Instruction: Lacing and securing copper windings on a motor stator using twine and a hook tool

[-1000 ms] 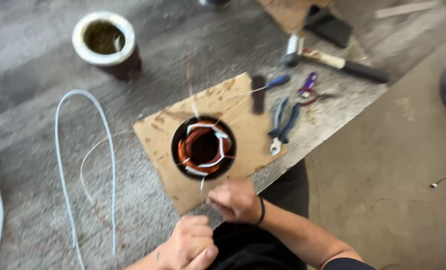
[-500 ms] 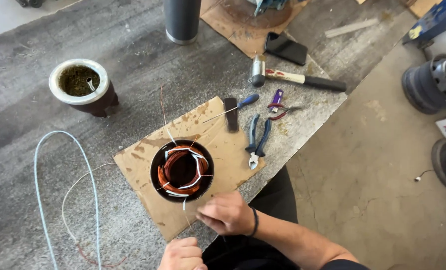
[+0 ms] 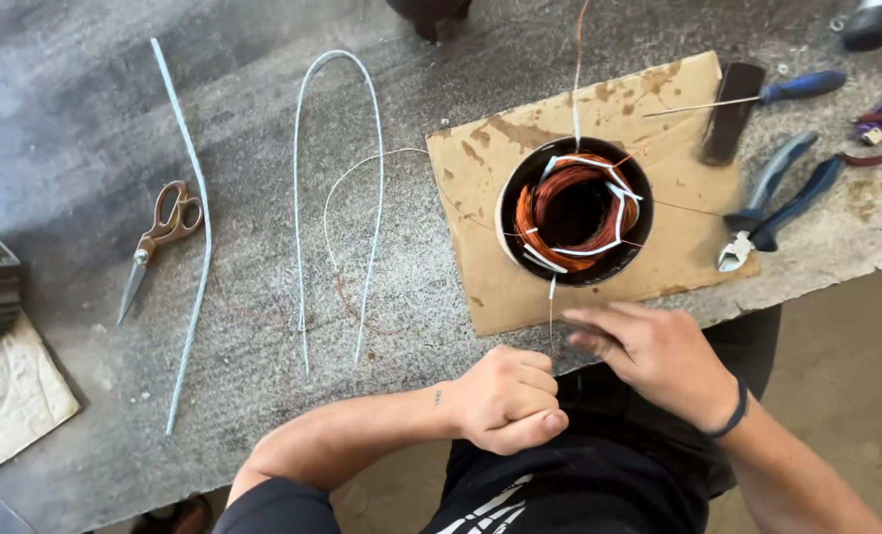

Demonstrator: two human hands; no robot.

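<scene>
Grey stone workbench (image 3: 263, 415) above a bare concrete floor (image 3: 846, 376).

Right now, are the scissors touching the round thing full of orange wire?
Apart. The head view shows the scissors far left of the wire-wound ring, with bare table between.

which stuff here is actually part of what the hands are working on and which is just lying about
In hand:
left hand, closed in a fist at the bench edge
right hand, fingers by the thin wire
copper-wound stator
cardboard sheet under it

Lying about:
scissors
pale blue tubing loop
blue-handled pliers
blue-handled screwdriver
</scene>
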